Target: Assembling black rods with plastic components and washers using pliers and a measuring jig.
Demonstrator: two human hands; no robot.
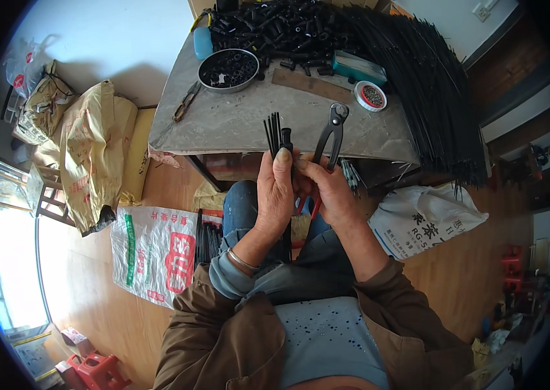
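My left hand (273,195) is closed around several thin black rods (271,132), which stick up past the fingers. A short black tube-like piece with a flared end (286,137) stands beside the rods, under my left thumb. In my right hand (334,198) is a pair of pincers (333,133), jaws upward, with a red handle showing below the fingers. Both hands are close together over my lap, in front of the table's near edge. The right fingers reach toward the left hand; where they meet is partly hidden.
On the grey table (223,123) lie a heap of black tube pieces (288,32), a bowl of black rings (228,70), a round tub of small metal parts (372,96), a wooden strip (310,83) and pliers (187,102). Long black rods (418,91) overhang its right side. Sacks (158,250) lie around.
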